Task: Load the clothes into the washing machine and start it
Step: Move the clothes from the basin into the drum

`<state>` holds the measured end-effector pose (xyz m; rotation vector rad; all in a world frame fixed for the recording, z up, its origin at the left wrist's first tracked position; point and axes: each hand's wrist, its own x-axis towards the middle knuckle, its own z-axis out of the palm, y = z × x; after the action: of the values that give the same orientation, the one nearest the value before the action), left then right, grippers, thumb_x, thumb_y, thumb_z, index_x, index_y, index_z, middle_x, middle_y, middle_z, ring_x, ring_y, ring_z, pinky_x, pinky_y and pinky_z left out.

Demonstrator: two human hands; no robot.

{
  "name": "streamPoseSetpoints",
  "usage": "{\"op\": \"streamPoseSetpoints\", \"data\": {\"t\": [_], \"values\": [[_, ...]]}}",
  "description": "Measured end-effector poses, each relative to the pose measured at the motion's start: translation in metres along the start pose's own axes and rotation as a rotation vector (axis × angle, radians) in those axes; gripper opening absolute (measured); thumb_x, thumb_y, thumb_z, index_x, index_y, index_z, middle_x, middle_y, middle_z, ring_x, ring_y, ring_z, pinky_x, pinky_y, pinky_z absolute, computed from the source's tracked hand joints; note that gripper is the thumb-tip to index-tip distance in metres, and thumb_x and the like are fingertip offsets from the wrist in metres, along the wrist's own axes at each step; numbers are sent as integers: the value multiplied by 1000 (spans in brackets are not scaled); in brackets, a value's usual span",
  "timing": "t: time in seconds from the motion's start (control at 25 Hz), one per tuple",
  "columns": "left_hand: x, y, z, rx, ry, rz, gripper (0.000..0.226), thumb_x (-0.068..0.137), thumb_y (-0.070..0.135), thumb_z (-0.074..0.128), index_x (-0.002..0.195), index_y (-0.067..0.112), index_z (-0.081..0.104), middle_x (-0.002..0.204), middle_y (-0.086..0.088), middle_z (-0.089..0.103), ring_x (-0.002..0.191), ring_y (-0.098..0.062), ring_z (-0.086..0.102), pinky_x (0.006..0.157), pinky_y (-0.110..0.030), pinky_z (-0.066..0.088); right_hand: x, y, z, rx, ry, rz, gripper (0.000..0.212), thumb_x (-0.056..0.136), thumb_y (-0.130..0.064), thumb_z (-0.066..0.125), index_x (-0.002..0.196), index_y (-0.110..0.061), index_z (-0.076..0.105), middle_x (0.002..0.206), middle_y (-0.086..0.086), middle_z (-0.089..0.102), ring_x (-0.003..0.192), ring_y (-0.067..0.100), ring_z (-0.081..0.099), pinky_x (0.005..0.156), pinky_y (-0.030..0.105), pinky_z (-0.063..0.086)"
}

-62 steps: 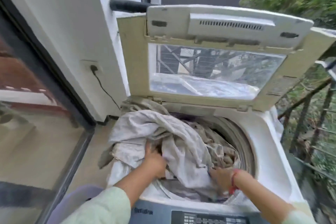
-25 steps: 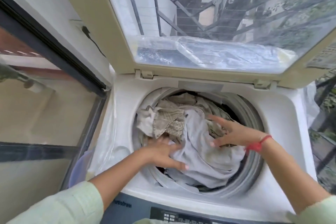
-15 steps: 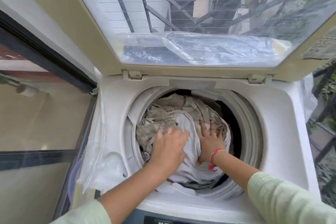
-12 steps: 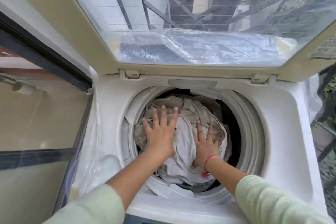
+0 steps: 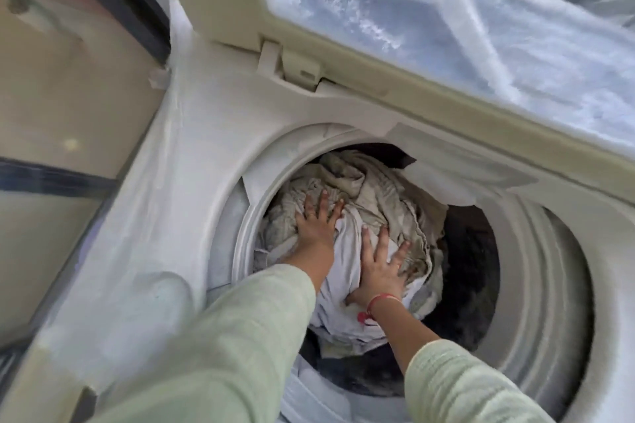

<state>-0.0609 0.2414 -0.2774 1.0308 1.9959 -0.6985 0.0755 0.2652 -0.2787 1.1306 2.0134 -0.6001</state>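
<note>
You have both arms inside the white top-loading washing machine (image 5: pixel 178 182), with its cream window lid (image 5: pixel 378 55) raised beyond your fingertips. Under your palms, the heap of pale grey and beige clothes (image 5: pixel 374 196) sits inside the pale ribbed drum (image 5: pixel 536 285). Your left hand (image 5: pixel 314 225) and right hand (image 5: pixel 379 268) lie flat with fingers spread, pressing the heap down. Loading looks nearly done; you have yet to shut the lid and start the machine.

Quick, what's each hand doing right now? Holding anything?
Left hand: open, fingers spread, pressing on the clothes in the drum.
Right hand: open, pressing flat on the same clothes, holding nothing.
</note>
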Motion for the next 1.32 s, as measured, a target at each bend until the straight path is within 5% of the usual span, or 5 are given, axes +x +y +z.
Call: {"op": "streamPoseSetpoints", "data": {"t": [0.28, 0.6, 0.96, 1.12, 1.32], "values": [[24, 5, -21, -70, 3, 81, 93, 91, 31, 54, 145, 27, -22, 153, -7, -26, 142, -38, -16, 112, -58, 4, 67, 19, -23, -151, -270, -100, 156, 42, -66, 79, 138, -26, -36, 147, 7, -40, 135, 44, -29, 111, 65, 8], [-66, -28, -43, 52, -310, 215, 110, 77, 59, 63, 149, 19, -10, 155, -5, -17, 143, -37, -7, 110, -65, 6, -1, 5, -50, -188, -251, -125, 134, 65, -54, 77, 143, -24, -29, 148, 8, -36, 143, 39, -11, 116, 49, 10], [-279, -189, -65, -448, 932, 555, 62, 84, 61, 41, 140, 39, 27, 153, 7, 19, 144, -15, -9, 115, -47, 0, -173, -16, -153, 107, 132, -413, 74, 84, -46, 64, 145, -34, 24, 143, -13, 36, 127, 4, 38, 106, 22, 33], [-293, -281, 18, -901, 960, 304, 58, 78, 63, 41, 129, 34, 48, 130, 18, 42, 140, -6, 13, 110, -35, 22, -267, -87, -145, 360, 393, -575, 68, 78, -54, 59, 139, -43, 31, 135, -32, 35, 124, -12, 34, 103, 17, 29], [-276, -387, 127, -829, 787, 67, 66, 76, 60, 39, 125, 18, 56, 127, -4, 52, 131, -33, 38, 106, -48, 35, -313, -246, -91, 446, 388, -800, 57, 81, -57, 55, 134, -40, 41, 128, -26, 46, 124, -3, 44, 101, 19, 39]]}}
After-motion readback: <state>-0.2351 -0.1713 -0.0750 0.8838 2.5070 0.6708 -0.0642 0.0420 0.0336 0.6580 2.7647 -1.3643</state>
